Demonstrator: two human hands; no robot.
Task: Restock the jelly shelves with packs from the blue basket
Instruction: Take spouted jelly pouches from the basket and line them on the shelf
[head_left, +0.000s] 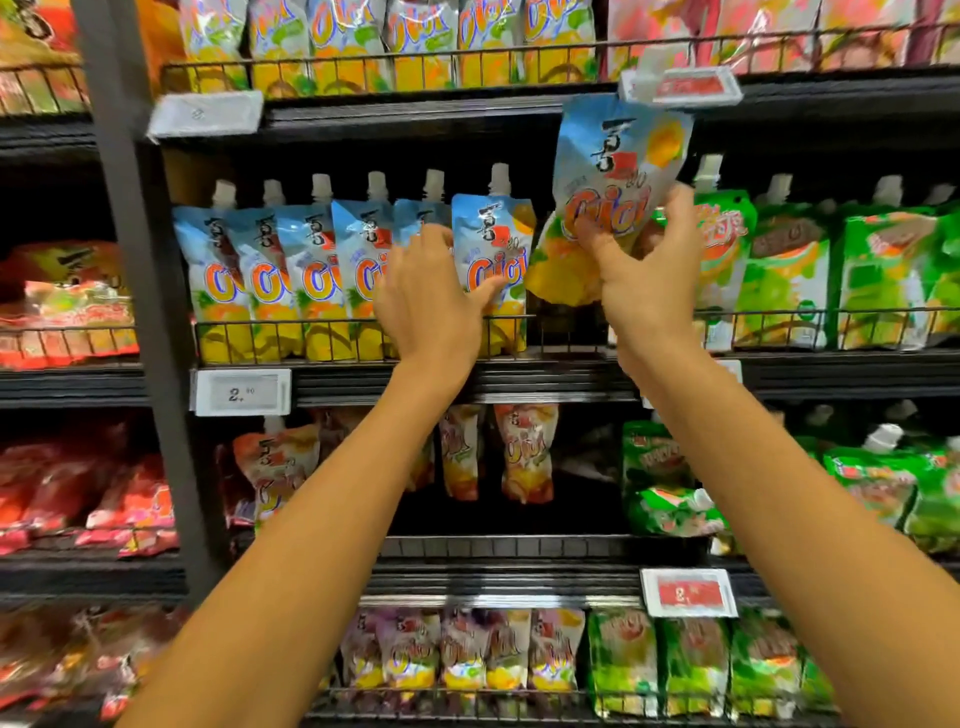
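Observation:
My right hand (644, 270) grips a blue-and-yellow mango jelly pack (613, 176), tilted, in front of a dark gap on the middle shelf (519, 374). That gap lies between a row of the same blue packs (291, 275) and green packs (789, 270). My left hand (431, 291) presses on the rightmost blue pack (493, 244) of the row, thumb against its front. The blue basket is out of view.
A wire rail (561, 327) runs along the shelf front. Price tags (243, 392) clip to the shelf edges, one (680, 85) just above the held pack. Orange-red packs (524, 452) hang below; purple and green packs fill the bottom shelf. A grey upright post (140, 291) stands at left.

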